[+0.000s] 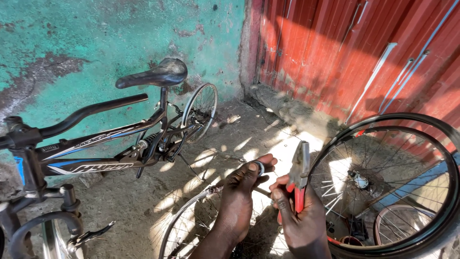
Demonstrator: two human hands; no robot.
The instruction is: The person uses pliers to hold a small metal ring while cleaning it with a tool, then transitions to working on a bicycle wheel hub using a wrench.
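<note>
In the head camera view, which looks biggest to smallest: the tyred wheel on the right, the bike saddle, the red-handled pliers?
1. Tyred wheel, by far the largest.
2. Bike saddle.
3. Red-handled pliers in the right hand. They look close to the saddle in length, and being nearer the camera enlarges them.

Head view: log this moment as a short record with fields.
left hand: left hand pinches a small metal ring in its fingers
right hand: right hand grips red-handled pliers, nose up
under the hands: bare spoked rim
right side: tyred wheel, upright
left side: black bicycle by a green wall
background: red corrugated door
</note>
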